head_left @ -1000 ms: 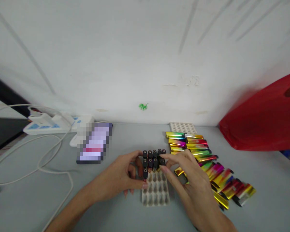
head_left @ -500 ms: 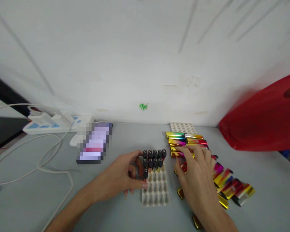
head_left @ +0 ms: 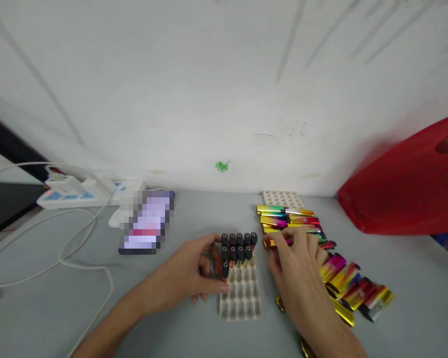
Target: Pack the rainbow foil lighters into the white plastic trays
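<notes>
A beige cell tray point(head_left: 242, 298) lies on the grey table, and several black-capped lighters point(head_left: 238, 246) stand upright in its far rows. My left hand point(head_left: 188, 273) rests against the tray's left edge, thumb touching the lighters there. To the right lies a row of shiny multicoloured lighters point(head_left: 343, 278). My right hand point(head_left: 296, 263) sits on that row, its fingers pinching one gold-and-red lighter point(head_left: 272, 242) at the near left end of the pile.
A phone point(head_left: 146, 223) lies to the left of the tray. A white power strip point(head_left: 78, 191) and loose white cables point(head_left: 59, 248) fill the far left. A second cell tray point(head_left: 282, 198) sits by the wall. A red plastic bag point(head_left: 406, 189) occupies the right.
My right hand left the tray, moved right onto the row of loose lighters and closed its fingers on one. My left hand stayed at the tray.
</notes>
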`<state>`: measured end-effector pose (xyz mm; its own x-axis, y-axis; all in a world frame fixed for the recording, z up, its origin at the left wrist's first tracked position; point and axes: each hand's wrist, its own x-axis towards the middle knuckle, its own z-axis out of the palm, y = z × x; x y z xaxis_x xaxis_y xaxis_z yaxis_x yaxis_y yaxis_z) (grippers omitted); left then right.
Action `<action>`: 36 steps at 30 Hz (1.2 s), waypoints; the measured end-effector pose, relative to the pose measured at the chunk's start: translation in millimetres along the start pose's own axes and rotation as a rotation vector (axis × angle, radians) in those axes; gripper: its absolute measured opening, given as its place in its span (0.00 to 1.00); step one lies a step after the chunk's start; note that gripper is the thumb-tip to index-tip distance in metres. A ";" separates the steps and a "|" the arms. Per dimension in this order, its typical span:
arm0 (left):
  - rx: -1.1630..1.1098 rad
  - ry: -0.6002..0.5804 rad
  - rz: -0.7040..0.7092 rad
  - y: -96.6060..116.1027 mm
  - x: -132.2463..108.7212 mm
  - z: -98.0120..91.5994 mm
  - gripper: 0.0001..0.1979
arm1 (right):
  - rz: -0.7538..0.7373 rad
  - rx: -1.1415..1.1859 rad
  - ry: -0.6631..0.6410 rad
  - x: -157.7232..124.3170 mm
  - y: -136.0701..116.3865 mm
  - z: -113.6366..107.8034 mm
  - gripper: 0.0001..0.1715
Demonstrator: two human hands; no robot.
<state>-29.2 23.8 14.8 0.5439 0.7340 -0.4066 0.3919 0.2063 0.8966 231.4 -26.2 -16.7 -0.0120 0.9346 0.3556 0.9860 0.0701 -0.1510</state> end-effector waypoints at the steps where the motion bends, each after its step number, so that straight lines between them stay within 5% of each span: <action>1: 0.001 0.002 -0.004 0.5 0.3 0.0 0.35 | 0.002 -0.005 -0.006 0.2 -0.3 0.3 0.17; 10: 0.020 0.003 -0.015 4.2 -0.9 0.5 0.33 | -0.067 -0.005 -0.005 5.4 -5.2 3.7 0.09; 15: 0.000 0.007 -0.014 0.6 0.4 0.5 0.35 | -0.033 0.135 0.191 7.6 -11.1 -6.6 0.07; 21: -0.025 -0.002 -0.018 -4.3 2.0 -0.5 0.38 | 0.394 0.795 0.371 8.1 -11.6 -27.1 0.18; 28: -0.033 -0.003 -0.014 -4.1 1.0 -0.7 0.39 | 0.690 1.731 0.105 21.3 -10.0 -43.0 0.23; 36: -0.040 -0.004 -0.011 -3.9 0.9 -0.4 0.40 | 0.594 2.000 -0.326 11.9 -20.7 -50.2 0.17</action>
<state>-30.5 23.9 11.0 0.5428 0.7291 -0.4169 0.3680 0.2398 0.8984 219.2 -34.0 36.9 -0.0797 0.9771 -0.1970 -0.5908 -0.2055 -0.7802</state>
